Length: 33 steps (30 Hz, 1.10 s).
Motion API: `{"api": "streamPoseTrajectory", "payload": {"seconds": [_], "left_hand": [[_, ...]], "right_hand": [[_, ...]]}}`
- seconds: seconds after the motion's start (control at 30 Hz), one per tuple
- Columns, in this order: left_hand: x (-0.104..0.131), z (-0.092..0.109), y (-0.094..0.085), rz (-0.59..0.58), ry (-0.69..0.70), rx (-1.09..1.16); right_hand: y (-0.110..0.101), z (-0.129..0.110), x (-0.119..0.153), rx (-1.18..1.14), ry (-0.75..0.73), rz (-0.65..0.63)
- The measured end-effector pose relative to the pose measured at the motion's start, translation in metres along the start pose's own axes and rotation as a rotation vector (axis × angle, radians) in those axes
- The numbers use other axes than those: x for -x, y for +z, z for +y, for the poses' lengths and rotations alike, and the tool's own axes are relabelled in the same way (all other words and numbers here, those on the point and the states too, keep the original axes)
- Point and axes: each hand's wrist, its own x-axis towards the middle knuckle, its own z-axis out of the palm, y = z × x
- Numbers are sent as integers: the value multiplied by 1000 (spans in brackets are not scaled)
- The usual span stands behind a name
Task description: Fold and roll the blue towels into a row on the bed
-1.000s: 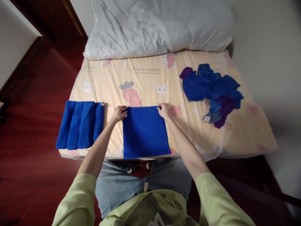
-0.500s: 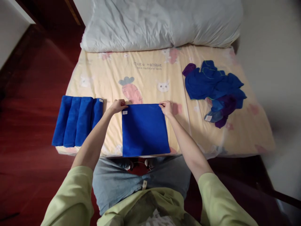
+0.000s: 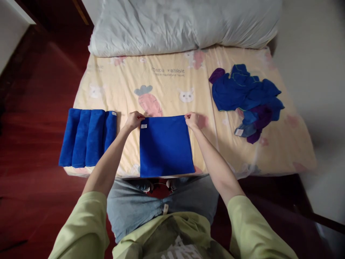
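A blue towel (image 3: 166,147), folded to a near square with a small white label at its far left corner, lies flat at the bed's front edge. My left hand (image 3: 134,121) pinches its far left corner. At the far right corner, the fingers of my right hand (image 3: 191,119) are closed on the cloth. Left of my left forearm, several rolled or folded blue towels (image 3: 81,138) lie side by side, the rightmost showing a white label. A crumpled heap of blue and purple cloths (image 3: 242,91) sits to the right.
The bed sheet (image 3: 118,93) is pale yellow with rabbit and carrot prints. Across its far side lies a large white bolster-like bundle of bedding (image 3: 183,28). A wall (image 3: 318,90) stands at the right, and dark red floor (image 3: 35,126) shows at the left.
My right hand and the towel's far right corner have shifted slightly outward to the right, so the far edge looks a little wider. My left hand keeps its pinch on the left corner.
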Motion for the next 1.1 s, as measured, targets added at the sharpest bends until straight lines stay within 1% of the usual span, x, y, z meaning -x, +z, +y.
{"api": "streamPoseTrajectory", "payload": {"seconds": [0.07,0.17,0.3,0.4,0.53,0.6,0.67,0.73,0.8,0.9,0.93,1.0,1.1], "left_hand": [[-5,2,2,-4,2,-28],[-10,4,4,-36,-20,-88],[-12,3,3,-103,-26,-144],[-14,1,0,-167,-16,-162],[-16,-3,-3,-168,-18,-93],[-14,-4,-5,-178,-23,-33],[-11,-3,-7,-184,-14,8],[-9,-2,-10,-158,-4,11],[-12,0,-12,-90,-8,-13],[-27,3,-11,35,-48,-48],[-33,3,-8,59,-67,-55],[-45,4,0,63,-103,-69],[-52,5,17,60,-152,-91]], "right_hand": [[-5,-6,1,-3,55,-8],[-10,-12,1,-41,85,-49],[-10,-14,-2,-98,93,-124],[-11,-13,-5,-150,127,-167],[-19,-14,-11,-201,193,-293],[-23,-15,-13,-200,178,-347],[-25,-15,-15,-209,139,-361],[-23,-12,-20,-234,100,-307],[-18,-8,-27,-261,64,-215],[-5,-2,-42,-245,-2,-97],[-1,-1,-47,-224,-28,-63],[9,1,-53,-156,-75,-10],[20,0,-53,-26,-93,9]]}}
